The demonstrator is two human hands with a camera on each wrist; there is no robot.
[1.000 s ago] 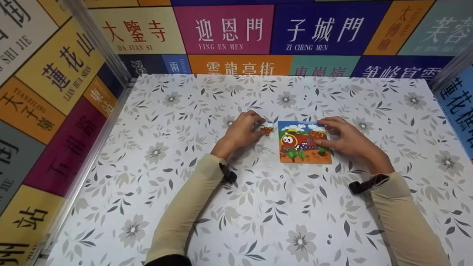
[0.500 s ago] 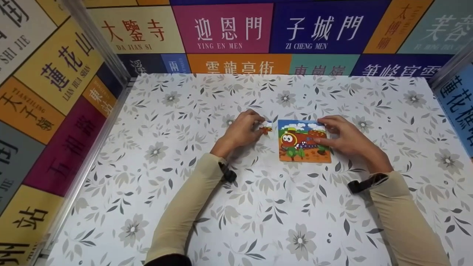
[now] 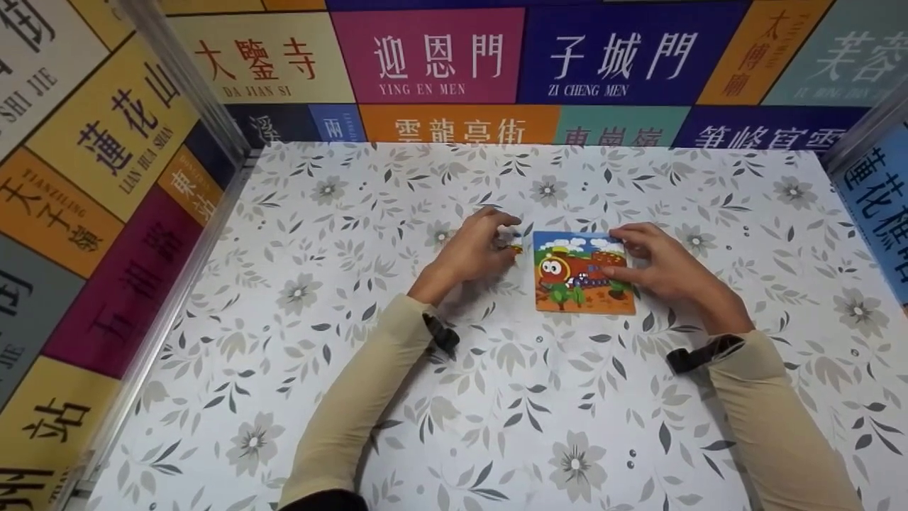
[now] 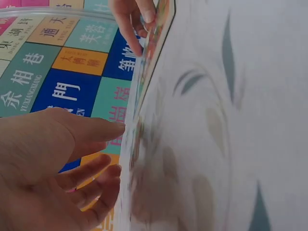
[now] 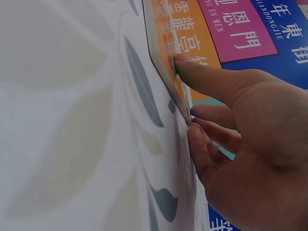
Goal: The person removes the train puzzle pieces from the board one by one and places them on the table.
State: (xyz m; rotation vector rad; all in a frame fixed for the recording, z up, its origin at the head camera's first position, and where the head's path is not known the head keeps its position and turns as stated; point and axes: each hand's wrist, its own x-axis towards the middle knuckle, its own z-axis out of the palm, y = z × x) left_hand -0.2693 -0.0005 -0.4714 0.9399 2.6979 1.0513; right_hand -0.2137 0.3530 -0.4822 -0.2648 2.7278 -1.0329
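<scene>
Square cartoon-train picture board [image 3: 567, 280] lies flat on floral table cover [image 3: 574, 397], near the middle, face up. Right hand [image 3: 663, 266] has hold of its right side: thumb on the printed face, other fingers at the far right corner and edge, so clamped on the board. Left hand [image 3: 477, 248] is just beside a small coloured piece [image 3: 517, 249], left of the board, a gap between the two. Left thumb and fingers look apart in the left wrist view; piece mostly hidden, can't tell if it's pinched or only touched.

Risks: piece is small and thin by the look of it, so a loose fingertip hold could let it slip, flip or skid on the smooth-looking cover. Left fingers also hide most of it, so its orientation would be easy to misjudge. On the board, thumb pressure sits near one side; pushing too hard there might tilt it or slide it, and if it's made of separate parts (can't confirm), a sideways knock could shift them. Left hand drifting right could bump the board's left edge
</scene>
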